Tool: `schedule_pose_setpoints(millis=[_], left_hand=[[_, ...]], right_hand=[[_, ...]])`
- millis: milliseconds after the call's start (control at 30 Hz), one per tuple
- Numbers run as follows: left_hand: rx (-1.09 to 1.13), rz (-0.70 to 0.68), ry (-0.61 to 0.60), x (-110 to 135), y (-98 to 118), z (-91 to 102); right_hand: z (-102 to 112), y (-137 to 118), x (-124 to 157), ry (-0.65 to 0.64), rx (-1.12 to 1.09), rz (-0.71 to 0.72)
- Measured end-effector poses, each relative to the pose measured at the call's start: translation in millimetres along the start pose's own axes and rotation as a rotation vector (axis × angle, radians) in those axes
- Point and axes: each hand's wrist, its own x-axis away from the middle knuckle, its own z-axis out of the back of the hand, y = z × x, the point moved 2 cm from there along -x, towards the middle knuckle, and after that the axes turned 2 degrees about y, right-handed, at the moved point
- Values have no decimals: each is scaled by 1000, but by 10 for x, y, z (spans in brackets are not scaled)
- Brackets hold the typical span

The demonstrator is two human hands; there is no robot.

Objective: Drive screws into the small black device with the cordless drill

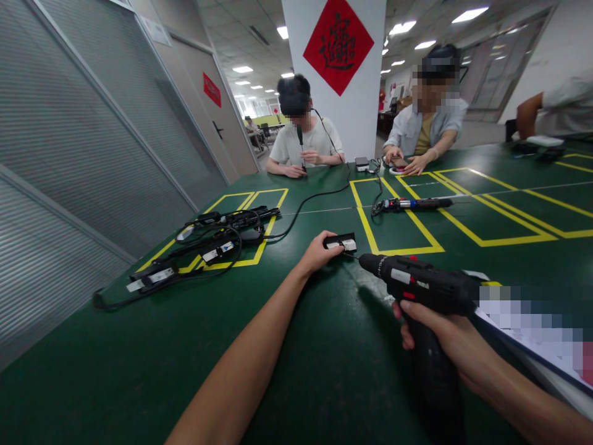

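Observation:
My right hand is wrapped round the handle of a black cordless drill, its index finger near the trigger. The drill's chuck points left, and a thin bit reaches toward a small black box-like part with a white label. Whether the bit touches the part I cannot tell. My left hand grips that part at its left end and holds it against the green table. The fingertips lie on the label side.
Black adapters with cables lie in a yellow-taped area on the left. A dark pen-shaped tool with a cord lies farther back. Across the table one person holds a screwdriver; another person handles a small object. Papers lie at right.

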Motion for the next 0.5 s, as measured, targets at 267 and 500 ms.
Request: schedule_pose_setpoints(millis=[267, 500], left_hand=[[-29, -26, 0, 4, 0, 8], [-42, -20, 2, 11, 21, 15]], right_hand=[[-9, -13, -5, 15, -25, 13], [-27, -26, 1, -2, -37, -3]])
